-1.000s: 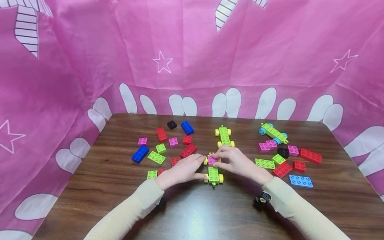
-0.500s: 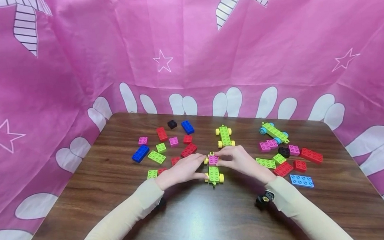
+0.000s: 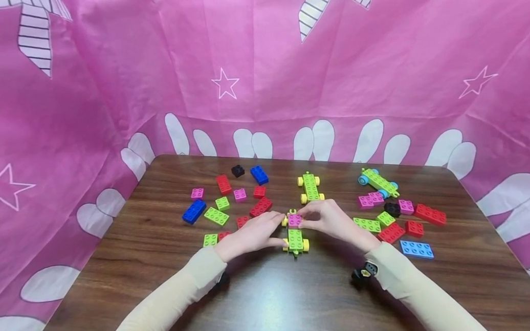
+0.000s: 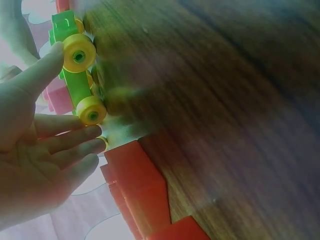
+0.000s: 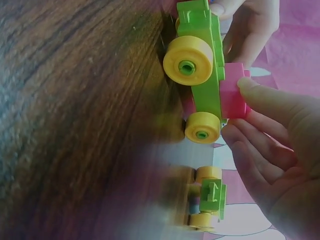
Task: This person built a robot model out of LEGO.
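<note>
Lengthways, green car [image 3: 295, 241] points away — right fingers [image 5: 266, 99] pinch pink brick [image 5: 233, 92], left fingers [image 4: 75, 140] straight.

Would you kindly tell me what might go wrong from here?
The yellow wheels under the green car may let it roll if the left hand shifts. The right hand pinches the pink brick, and uneven pressure might tilt it. Another car stands just beyond that hand and could get bumped.
</note>
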The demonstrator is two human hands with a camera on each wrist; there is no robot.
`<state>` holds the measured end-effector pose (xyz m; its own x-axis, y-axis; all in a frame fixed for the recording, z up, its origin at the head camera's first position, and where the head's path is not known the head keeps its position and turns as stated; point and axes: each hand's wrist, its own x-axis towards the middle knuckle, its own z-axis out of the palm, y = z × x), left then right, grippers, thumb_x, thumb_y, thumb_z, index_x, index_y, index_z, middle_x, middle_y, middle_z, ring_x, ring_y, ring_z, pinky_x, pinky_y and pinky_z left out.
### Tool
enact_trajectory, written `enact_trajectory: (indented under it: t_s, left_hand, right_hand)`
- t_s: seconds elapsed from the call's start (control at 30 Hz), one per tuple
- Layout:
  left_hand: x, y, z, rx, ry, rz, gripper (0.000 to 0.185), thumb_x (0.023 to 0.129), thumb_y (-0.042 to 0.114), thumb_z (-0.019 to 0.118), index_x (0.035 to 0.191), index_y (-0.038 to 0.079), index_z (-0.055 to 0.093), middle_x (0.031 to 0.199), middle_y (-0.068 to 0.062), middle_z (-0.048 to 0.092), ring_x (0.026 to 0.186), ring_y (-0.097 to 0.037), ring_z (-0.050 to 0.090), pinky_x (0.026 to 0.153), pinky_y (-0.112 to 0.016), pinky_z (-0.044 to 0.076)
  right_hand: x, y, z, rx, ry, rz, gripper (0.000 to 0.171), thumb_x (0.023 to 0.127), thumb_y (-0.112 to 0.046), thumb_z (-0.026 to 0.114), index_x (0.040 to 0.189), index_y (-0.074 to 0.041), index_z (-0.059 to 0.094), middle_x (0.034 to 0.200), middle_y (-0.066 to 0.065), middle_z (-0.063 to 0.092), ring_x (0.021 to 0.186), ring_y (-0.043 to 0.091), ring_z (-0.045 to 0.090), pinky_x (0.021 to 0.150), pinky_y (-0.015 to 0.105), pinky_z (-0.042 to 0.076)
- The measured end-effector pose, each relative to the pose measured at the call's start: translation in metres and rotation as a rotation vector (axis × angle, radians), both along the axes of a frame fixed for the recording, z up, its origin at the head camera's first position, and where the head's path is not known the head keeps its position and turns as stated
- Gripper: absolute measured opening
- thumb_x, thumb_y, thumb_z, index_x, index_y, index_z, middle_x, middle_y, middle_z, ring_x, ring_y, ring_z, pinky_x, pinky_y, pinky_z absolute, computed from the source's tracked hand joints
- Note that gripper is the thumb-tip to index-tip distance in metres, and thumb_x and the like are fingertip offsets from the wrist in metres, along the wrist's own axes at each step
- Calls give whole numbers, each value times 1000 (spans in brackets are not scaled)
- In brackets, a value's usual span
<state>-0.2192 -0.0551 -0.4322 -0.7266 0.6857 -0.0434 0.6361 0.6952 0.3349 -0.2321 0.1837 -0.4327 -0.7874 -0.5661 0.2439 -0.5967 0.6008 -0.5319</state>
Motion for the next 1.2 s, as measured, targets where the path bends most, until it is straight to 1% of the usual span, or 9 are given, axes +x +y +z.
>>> enact_trajectory:
  t_s: [0.17, 0.6, 0.8, 1.0, 1.2]
  left_hand:
    - [0, -1, 1, -1, -10, 7, 76, 89, 46, 70, 143, -2, 48, 142, -15, 56, 133, -28, 54, 109, -42, 47]
    - [0, 1, 4, 6, -15, -3, 75, 89, 44, 71, 142, -3, 48, 143, -16, 55, 134, -30, 53, 111, -43, 46]
    - [0, 1, 4, 0, -28, 3, 75, 89, 44, 71, 143, -2, 48, 144, -16, 55, 135, -29, 52, 111, -43, 45]
    - [1, 1, 6, 10, -30, -7, 74, 89, 42, 72, 142, -3, 48, 143, -16, 55, 134, -30, 52, 111, -44, 46]
    - [0, 0, 6, 4, -42, -9, 75, 89, 43, 72, 144, -3, 47, 144, -17, 54, 135, -30, 52, 112, -44, 45]
  right_hand:
    - [0, -2, 0, -10, -22, 8, 26, 85, -20, 78, 108, -9, 76, 99, 3, 78, 91, 16, 73, 83, 35, 60]
    - [-2, 2, 0, 17, 12, 37, 24, 85, -17, 78, 108, -9, 76, 99, 2, 78, 91, 15, 72, 82, 32, 60]
    - [-1, 2, -1, 5, -6, 25, 24, 85, -17, 78, 108, -9, 76, 98, 1, 78, 89, 13, 72, 82, 30, 59]
    - [-1, 2, -1, 18, -42, 6, 24, 86, -19, 78, 108, -11, 75, 96, -2, 77, 88, 10, 71, 82, 29, 59]
    - [0, 2, -2, 28, -57, -11, 25, 87, -21, 77, 110, -11, 74, 95, -2, 76, 88, 9, 70, 83, 29, 59]
